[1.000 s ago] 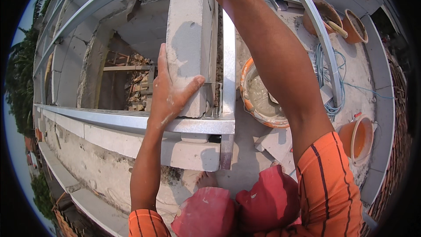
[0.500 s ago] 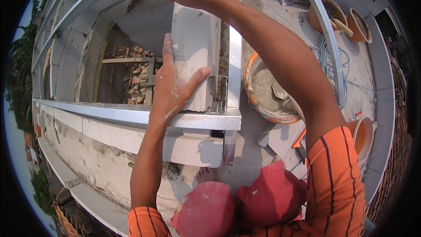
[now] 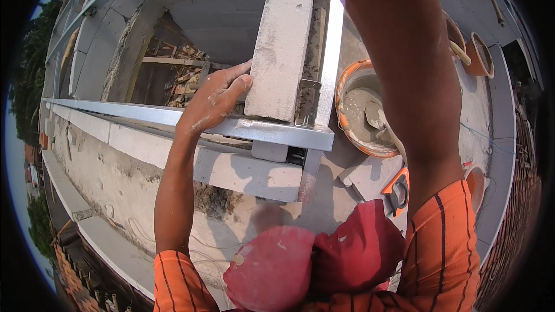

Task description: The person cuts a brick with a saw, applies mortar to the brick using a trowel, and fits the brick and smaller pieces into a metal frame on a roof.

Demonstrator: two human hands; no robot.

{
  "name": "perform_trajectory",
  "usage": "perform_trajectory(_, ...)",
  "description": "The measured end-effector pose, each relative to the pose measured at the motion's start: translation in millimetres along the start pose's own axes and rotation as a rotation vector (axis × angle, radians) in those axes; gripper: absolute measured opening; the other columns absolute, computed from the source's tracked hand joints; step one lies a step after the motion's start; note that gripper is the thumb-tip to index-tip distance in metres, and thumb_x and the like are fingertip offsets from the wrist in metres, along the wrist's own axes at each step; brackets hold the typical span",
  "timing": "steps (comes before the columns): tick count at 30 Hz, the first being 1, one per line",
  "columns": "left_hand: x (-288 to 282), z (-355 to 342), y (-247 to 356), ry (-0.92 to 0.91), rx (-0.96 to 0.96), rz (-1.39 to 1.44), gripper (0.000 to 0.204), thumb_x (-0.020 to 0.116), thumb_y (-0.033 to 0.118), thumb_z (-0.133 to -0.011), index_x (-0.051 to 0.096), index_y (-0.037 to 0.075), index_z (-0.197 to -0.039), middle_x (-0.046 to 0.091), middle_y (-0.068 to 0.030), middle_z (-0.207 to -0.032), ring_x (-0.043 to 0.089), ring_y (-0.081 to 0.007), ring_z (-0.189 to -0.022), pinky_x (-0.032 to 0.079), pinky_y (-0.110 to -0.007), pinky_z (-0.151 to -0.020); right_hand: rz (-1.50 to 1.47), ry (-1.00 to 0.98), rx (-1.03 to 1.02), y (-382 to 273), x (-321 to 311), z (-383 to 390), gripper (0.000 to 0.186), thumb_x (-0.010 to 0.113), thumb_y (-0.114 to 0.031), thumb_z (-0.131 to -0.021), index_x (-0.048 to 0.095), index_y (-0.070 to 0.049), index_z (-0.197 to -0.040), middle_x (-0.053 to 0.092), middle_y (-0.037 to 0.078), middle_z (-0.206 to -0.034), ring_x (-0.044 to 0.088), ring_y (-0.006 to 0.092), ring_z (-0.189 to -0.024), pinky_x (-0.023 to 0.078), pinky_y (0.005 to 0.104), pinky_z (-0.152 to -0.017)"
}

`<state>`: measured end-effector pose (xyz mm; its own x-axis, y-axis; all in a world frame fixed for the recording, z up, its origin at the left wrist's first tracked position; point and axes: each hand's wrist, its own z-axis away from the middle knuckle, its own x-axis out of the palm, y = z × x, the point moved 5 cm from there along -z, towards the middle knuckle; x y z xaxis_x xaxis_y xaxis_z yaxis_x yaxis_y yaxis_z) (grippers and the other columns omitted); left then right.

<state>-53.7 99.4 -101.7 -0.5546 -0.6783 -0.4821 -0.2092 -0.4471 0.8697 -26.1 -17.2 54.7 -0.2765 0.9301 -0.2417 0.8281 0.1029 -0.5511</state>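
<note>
A tall white concrete block (image 3: 283, 40) stands upright against a vertical metal channel (image 3: 324, 81). My left hand (image 3: 217, 99) rests with fingers extended against the block's left edge, just above a horizontal metal rail (image 3: 173, 117). My right arm rises up the right side of the view and passes out at the top edge; the hand itself is out of sight. Under the rail lies a row of white blocks (image 3: 231, 170).
An orange bucket (image 3: 347, 89) with grey mortar and a trowel (image 3: 378, 121) sits right of the channel. More orange buckets (image 3: 480, 55) stand at far right. An orange-handled tool (image 3: 398, 188) lies on the slab. Left of the wall is a drop to the ground below.
My left hand slid from flat on the block's face to its left edge. My right hand rose out of view. The view moved closer to the block.
</note>
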Motion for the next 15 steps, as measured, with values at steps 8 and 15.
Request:
perform_trajectory(8,10,11,-5,-0.071,-0.155,-0.11,0.062,0.045,0.045,-0.095,0.053,-0.003,-0.132,0.062,-0.0195,-0.122,0.056,-0.0276,-0.111,0.038,-0.038,-0.102,-0.065,-0.085,0.344,53,18,86,0.058,0.06,-0.055,-0.088,0.049,-0.013,-0.05,0.029,-0.003,-0.047,0.029,0.0094,-0.045,0.022,0.032,-0.045)
perform_trajectory(15,3,21,-13,-0.047,-0.062,0.025,0.063,0.048,0.045,-0.096,0.045,0.002,-0.142,0.059,-0.0211,-0.13,0.055,-0.0277,-0.118,0.037,-0.038,-0.105,-0.096,-0.03,-0.065,-5,29,-10,0.055,0.065,-0.053,-0.086,0.062,-0.005,-0.058,0.052,0.006,-0.054,0.045,0.0164,-0.046,0.035,0.0329,-0.047)
